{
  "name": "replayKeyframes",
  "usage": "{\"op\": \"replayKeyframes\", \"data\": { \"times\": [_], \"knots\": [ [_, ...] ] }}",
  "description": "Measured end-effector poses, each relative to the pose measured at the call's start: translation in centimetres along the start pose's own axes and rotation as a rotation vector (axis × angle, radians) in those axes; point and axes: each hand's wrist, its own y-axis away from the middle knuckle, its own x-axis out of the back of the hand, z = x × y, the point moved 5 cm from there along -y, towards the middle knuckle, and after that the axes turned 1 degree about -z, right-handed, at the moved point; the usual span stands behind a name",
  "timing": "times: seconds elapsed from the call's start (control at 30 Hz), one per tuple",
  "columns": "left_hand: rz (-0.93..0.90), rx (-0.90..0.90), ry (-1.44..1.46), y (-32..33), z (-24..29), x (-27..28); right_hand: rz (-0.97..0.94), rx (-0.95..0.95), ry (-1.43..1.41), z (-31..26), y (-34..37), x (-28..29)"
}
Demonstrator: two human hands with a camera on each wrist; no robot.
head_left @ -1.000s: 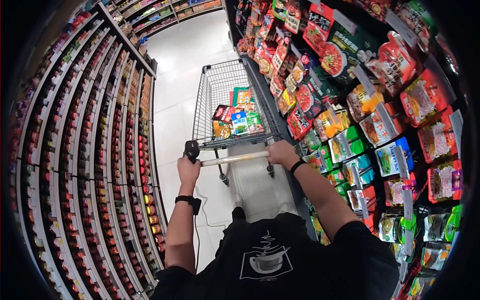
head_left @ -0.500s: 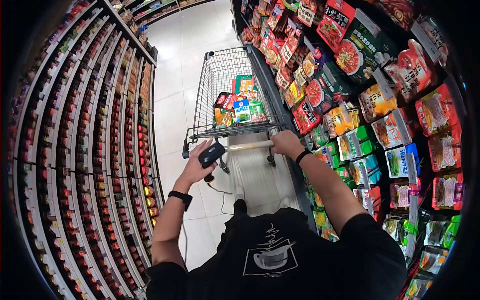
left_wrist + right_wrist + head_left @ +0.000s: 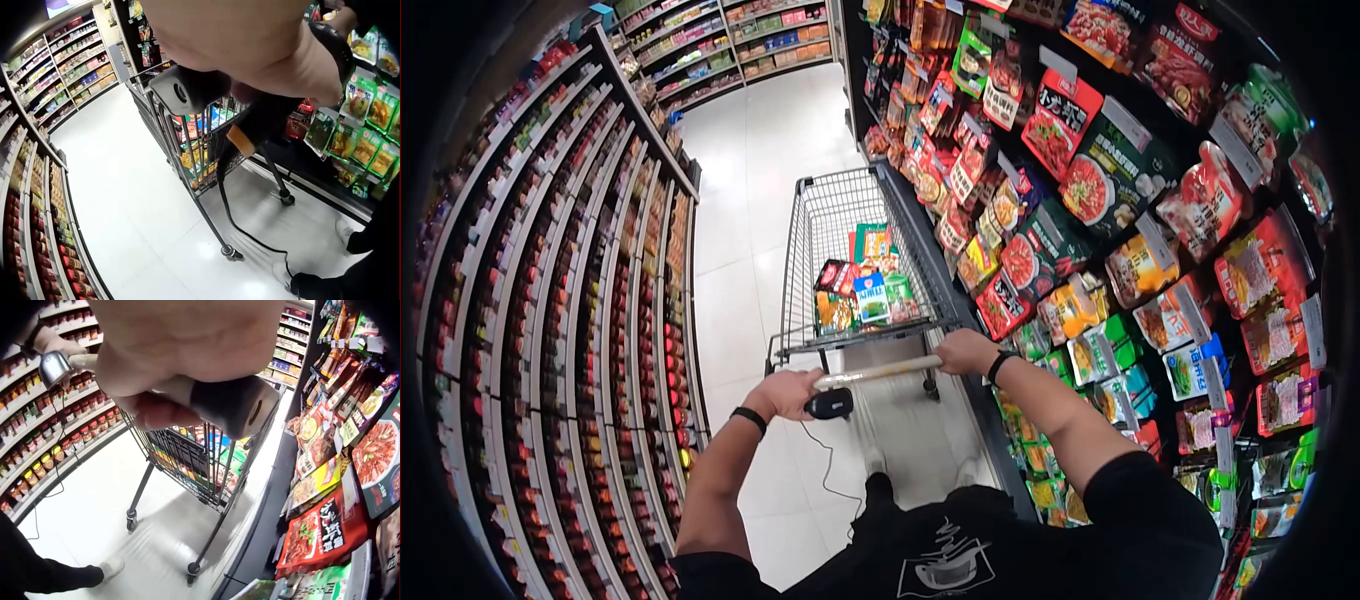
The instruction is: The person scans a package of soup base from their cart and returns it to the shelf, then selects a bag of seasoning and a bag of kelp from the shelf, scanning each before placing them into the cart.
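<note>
The shopping cart [image 3: 840,180] stands ahead of the person, packets [image 3: 870,298] lying in its basket. Its pale handle [image 3: 878,372] runs between both hands. At the left end, the left hand [image 3: 792,392] grips the handle, with a black device [image 3: 830,404] against its fingers and a cable hanging down. The right hand [image 3: 967,352] is wrapped round the handle's right end. In the right wrist view, curled fingers [image 3: 156,412] show under the bar beside the dark end piece [image 3: 228,403]. The left wrist view shows the left hand [image 3: 250,44] from close up, most fingers hidden.
Shelves of jars [image 3: 560,330] line the left side. Hanging food packets [image 3: 1100,260] fill the right-hand display, close beside the cart. White floor [image 3: 740,200] stretches along the aisle to shelves [image 3: 770,40] at the far end. The cable [image 3: 234,219] trails near the shoes.
Half a second ago the left hand had its fingers extended beside the device; now it is closed round the handle. Cart and handle sit lower in the head view. The right hand has kept its grip.
</note>
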Motion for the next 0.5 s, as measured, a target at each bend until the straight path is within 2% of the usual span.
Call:
{"op": "replayKeyframes", "data": {
  "times": [0.17, 0.3, 0.5],
  "knots": [
    [0.105, 0.044, 0.031, -0.6, -0.6, -0.3, -0.113, -0.147, -0.021, 0.3, -0.9, 1.1],
    [0.073, 0.091, 0.03, -0.9, -1.0, 0.1, -0.184, -0.253, 0.008, -0.3, -1.2, 2.8],
    [0.038, 0.122, 0.032, -0.8, -1.9, 0.3, -0.18, -0.326, 0.052, 0.2, -2.5, 2.7]
  ]
}}
